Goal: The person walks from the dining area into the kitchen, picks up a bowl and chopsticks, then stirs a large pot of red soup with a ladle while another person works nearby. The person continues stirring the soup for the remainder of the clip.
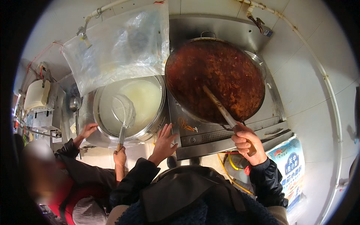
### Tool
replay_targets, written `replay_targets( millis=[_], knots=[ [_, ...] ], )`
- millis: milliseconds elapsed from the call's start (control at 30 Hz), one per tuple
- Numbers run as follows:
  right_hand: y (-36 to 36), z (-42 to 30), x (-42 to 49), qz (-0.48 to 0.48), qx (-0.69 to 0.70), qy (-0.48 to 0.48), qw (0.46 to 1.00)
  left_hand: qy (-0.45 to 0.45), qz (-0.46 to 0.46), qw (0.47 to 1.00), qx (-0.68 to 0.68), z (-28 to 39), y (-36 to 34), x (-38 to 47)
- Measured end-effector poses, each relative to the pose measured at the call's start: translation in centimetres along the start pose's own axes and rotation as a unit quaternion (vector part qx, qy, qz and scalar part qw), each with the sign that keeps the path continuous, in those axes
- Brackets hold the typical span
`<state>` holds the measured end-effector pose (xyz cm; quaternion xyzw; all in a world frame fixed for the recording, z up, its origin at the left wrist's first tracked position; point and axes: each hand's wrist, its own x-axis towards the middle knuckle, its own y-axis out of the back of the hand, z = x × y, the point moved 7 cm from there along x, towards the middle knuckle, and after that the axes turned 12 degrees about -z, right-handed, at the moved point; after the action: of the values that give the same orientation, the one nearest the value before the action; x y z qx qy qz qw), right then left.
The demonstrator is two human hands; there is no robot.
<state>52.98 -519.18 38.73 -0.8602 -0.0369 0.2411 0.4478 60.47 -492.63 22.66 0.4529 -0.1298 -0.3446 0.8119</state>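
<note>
My right hand [249,143] is closed around the wooden grip of a long-handled utensil [220,107]; its far end is hidden in the dark red, oily contents of a large wok-like pan [215,78]. The pan sits on a steel stove, with a loop handle at its back and another at its front. My left hand [164,142] has its fingers spread at the stove's front left edge, beside a big steel pot [98,123] of cloudy pale liquid, and holds nothing. Whether it touches the edge I cannot tell.
At the left, a co-worker [84,174] holds a wire-mesh skimmer [123,112] over the pot. A clear plastic sheet [121,47] hangs behind it. A ladle [75,104] lies farther left. Yellow hoses [234,180] run below the stove, near a printed sack [291,168]. Pipes line the tiled wall.
</note>
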Motion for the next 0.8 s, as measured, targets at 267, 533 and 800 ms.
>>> replay_targets(
  millis=[267,533,800],
  knots=[
    [0.2,-2.7,-5.1,0.04,-0.083,0.03,0.995,-0.022,0.034,0.999,-0.018,1.2,2.0,0.2],
    [-0.6,-5.1,-8.4,0.116,-0.213,0.044,0.969,-0.063,0.039,0.997,-0.025,2.9,2.7,2.0],
    [0.0,-9.2,-7.6,0.183,-0.456,0.082,0.867,-0.082,0.041,0.996,-0.025,4.3,3.0,2.2]
  ],
)
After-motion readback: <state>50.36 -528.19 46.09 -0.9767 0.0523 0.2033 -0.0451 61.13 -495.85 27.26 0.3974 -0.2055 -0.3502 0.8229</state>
